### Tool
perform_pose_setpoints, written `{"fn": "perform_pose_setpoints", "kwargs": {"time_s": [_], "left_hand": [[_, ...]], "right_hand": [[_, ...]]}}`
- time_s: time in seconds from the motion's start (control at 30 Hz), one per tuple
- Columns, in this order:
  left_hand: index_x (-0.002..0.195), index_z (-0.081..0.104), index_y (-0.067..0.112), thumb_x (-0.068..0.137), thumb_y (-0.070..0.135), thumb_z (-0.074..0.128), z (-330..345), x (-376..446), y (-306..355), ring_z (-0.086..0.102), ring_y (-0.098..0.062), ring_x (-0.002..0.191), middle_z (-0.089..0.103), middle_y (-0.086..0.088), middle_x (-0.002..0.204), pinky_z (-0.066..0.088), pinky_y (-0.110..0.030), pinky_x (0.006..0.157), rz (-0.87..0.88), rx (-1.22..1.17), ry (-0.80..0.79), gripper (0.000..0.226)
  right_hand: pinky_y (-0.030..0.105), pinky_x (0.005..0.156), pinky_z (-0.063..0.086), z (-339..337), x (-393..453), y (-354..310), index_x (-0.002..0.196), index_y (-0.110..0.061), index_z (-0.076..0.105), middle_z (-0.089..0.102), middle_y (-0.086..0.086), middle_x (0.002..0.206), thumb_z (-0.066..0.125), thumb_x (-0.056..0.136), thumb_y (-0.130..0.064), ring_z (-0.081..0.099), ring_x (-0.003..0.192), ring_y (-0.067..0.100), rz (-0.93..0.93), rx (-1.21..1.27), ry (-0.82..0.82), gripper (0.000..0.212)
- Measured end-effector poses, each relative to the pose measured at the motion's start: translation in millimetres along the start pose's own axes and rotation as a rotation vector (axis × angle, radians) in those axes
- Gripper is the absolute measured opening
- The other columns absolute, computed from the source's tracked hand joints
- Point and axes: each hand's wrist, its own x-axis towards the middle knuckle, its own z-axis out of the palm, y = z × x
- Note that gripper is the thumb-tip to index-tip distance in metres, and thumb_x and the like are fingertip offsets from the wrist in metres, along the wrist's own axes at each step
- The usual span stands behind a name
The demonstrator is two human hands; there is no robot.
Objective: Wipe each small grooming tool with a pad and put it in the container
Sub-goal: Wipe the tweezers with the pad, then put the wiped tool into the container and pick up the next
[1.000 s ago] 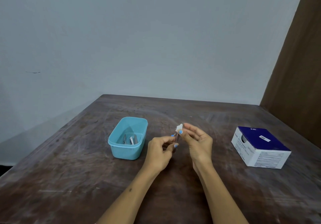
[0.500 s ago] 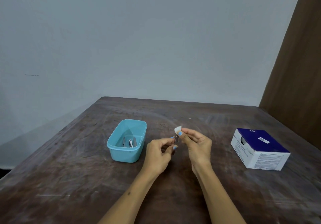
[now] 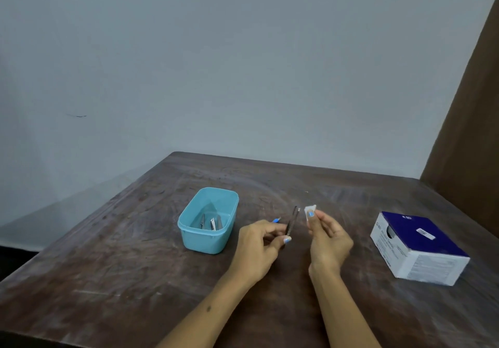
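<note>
My left hand (image 3: 259, 245) pinches a slim dark metal tweezers (image 3: 293, 220) by its lower end, the tips pointing up and away. My right hand (image 3: 328, 235) pinches a small white pad (image 3: 310, 210) between thumb and forefinger, a short gap to the right of the tweezers and not touching it. A light blue plastic container (image 3: 208, 237) stands left of my left hand, with a few metal grooming tools (image 3: 212, 223) lying in its bottom.
A blue and white cardboard box (image 3: 420, 247) sits at the right of the dark wooden table (image 3: 121, 266). A grey wall stands behind the table and a brown panel rises at the far right edge.
The pad was on the tweezers' tip; my right hand has since drawn it off to the right. The tweezers now stand free in my left hand.
</note>
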Motion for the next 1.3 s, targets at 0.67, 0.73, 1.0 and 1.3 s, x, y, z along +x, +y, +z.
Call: {"fn": "perform_pose_setpoints", "kwargs": {"time_s": [0.67, 0.73, 1.0, 1.3], "left_hand": [[0.086, 0.057, 0.004, 0.078, 0.003, 0.064, -92, 56, 13, 0.063, -0.03, 0.096, 0.064, -0.016, 0.105, 0.044, -0.029, 0.064, -0.544, 0.869, -0.039, 0.011], [0.09, 0.06, 0.003, 0.078, 0.004, 0.065, -90, 57, 9, 0.063, -0.03, 0.096, 0.065, -0.016, 0.104, 0.044, -0.029, 0.064, -0.55, 0.886, -0.043, 0.014], [0.087, 0.058, 0.003, 0.077, 0.0, 0.064, -88, 55, 12, 0.061, -0.028, 0.09, 0.063, -0.014, 0.099, 0.044, -0.029, 0.063, -0.531, 0.951, -0.081, 0.012], [0.095, 0.053, 0.007, 0.082, -0.002, 0.05, -31, 23, 41, 0.057, -0.034, 0.094, 0.058, -0.014, 0.105, 0.036, -0.036, 0.066, 0.128, 0.986, -0.117, 0.017]], "right_hand": [[0.029, 0.075, 0.053, 1, -7, 5, 0.069, -0.031, 0.065, 0.068, -0.005, 0.07, 0.077, 0.076, -0.016, 0.066, 0.07, 0.011, -0.096, -0.303, -0.102, 0.02], [0.03, 0.075, 0.053, 1, -7, 5, 0.069, -0.031, 0.065, 0.068, -0.006, 0.069, 0.076, 0.076, -0.015, 0.066, 0.069, 0.01, -0.099, -0.307, -0.111, 0.021], [0.014, 0.065, 0.044, 1, -9, 3, 0.067, -0.036, 0.064, 0.065, -0.017, 0.068, 0.077, 0.075, -0.02, 0.062, 0.064, -0.005, -0.109, -0.31, -0.098, 0.022], [0.028, 0.069, 0.052, 0, -5, 7, 0.081, -0.029, 0.064, 0.072, 0.001, 0.08, 0.074, 0.079, -0.016, 0.066, 0.071, 0.01, -0.127, -0.288, -0.104, 0.016]]}}
